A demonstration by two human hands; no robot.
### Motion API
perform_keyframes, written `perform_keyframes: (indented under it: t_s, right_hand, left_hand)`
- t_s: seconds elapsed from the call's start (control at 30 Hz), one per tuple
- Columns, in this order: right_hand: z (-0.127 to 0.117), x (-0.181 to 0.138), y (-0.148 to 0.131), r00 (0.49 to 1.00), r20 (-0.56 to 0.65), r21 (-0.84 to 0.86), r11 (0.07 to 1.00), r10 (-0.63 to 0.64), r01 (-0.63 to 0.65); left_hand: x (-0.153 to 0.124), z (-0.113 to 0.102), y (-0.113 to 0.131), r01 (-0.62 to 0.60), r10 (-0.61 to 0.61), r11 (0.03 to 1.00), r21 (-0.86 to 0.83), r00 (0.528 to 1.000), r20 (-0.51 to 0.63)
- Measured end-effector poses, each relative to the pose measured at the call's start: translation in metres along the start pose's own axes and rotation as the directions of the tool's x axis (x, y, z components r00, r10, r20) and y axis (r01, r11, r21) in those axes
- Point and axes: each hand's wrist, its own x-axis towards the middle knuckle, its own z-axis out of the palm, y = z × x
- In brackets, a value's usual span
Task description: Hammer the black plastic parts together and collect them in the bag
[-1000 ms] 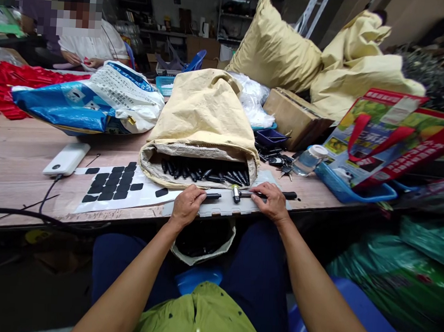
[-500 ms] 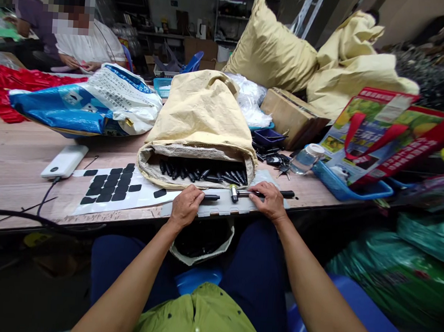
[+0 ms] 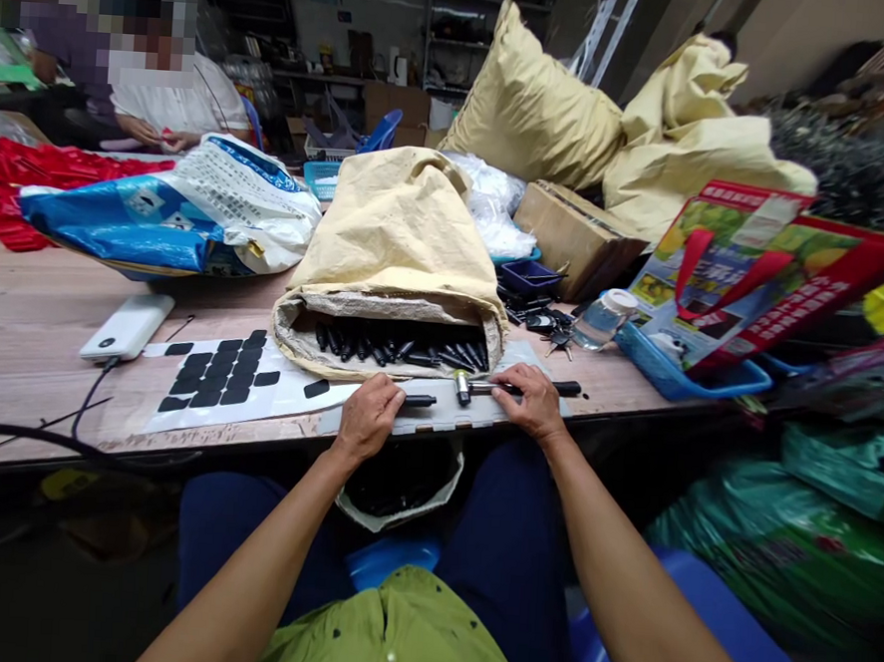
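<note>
Both hands at the table edge, one on a black handle, one on a small hammer.

Left hand (image 3: 366,416) is clenched around a black handle (image 3: 417,400), whose tip pokes out rightward and lies on a grey plate (image 3: 444,418) at the table's near edge. Right hand (image 3: 532,401) has its fingers curled over the shaft of the hammer (image 3: 476,386), metal head pointing left, near the handle's tip but apart from it. Just behind them, a tan sack (image 3: 399,238) lies open, with more black handles (image 3: 403,350) inside. A sheet of black pads (image 3: 218,377) is to the left, with a white power bank (image 3: 128,325) beyond it.
</note>
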Motion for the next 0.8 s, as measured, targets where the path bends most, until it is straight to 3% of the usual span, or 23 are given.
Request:
perform_keyframes:
  t_s: [0.17, 0.27, 0.43, 0.63, 0.7, 0.8]
  right_hand:
    - [-0.002, 0.000, -0.001, 1.000, 0.024, -0.010, 1.000, 0.004, -0.004]
    - [-0.003, 0.000, -0.002, 1.000, 0.025, -0.013, 1.000, 0.011, -0.010]
    - [-0.003, 0.000, -0.002, 1.000, 0.027, -0.011, 1.000, 0.013, -0.013]
    - [-0.004, 0.000, -0.002, 0.999, 0.044, -0.054, 0.998, -0.012, 0.014]
    - [-0.010, -0.001, -0.010, 1.000, -0.003, -0.091, 0.995, -0.031, 0.031]
    - [-0.024, -0.008, -0.038, 0.985, -0.174, -0.072, 0.997, 0.004, -0.017]
  left_hand:
    - [-0.053, -0.002, 0.012, -0.213, 0.204, 0.973, 0.086, 0.974, 0.103]
    - [-0.091, 0.006, 0.008, -0.234, 0.217, 0.970, 0.063, 0.955, 0.202]
    - [-0.115, 0.013, 0.006, 0.079, -0.038, 0.986, -0.144, 0.963, 0.268]
    - [-0.097, 0.004, 0.027, 0.368, -0.280, 0.825, -0.429, 0.925, 0.255]
    - [-0.094, 0.004, 0.031, 0.428, -0.326, 0.768, -0.476, 0.901, 0.285]
    - [-0.093, 0.007, 0.032, 0.488, -0.379, 0.707, -0.512, 0.872, 0.309]
